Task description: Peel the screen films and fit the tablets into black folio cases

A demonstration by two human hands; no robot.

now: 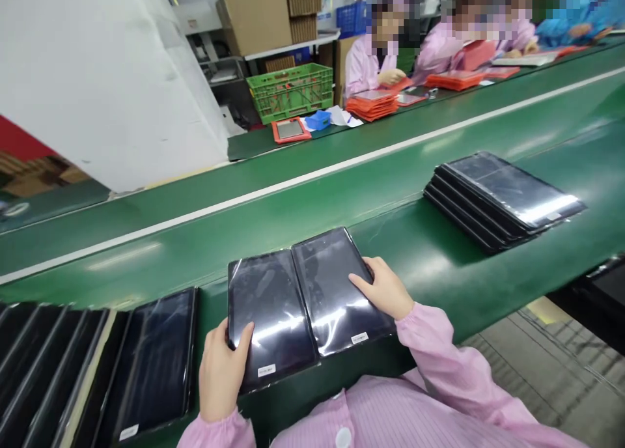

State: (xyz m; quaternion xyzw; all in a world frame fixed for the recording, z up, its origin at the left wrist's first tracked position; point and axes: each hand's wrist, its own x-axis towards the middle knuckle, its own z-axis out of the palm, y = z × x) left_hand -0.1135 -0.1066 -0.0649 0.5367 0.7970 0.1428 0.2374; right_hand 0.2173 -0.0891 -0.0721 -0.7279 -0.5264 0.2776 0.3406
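Glossy smooth panels (268,311), shiny plastic-looking worktop (400,246), matt cloth sleeves (459,353), matt cardboard box (258,19)

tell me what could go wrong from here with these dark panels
The left panel and right panel sit side by side, gripped at their outer edges by the left hand and right hand; both look glossy, so one might slip. The stack beyond the right hand has uneven edges, so a bump could slide it. The overlapping row lies close to the left hand, which might nudge it.

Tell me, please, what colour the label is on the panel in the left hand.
The label is white with dark marks, seen in the head view.
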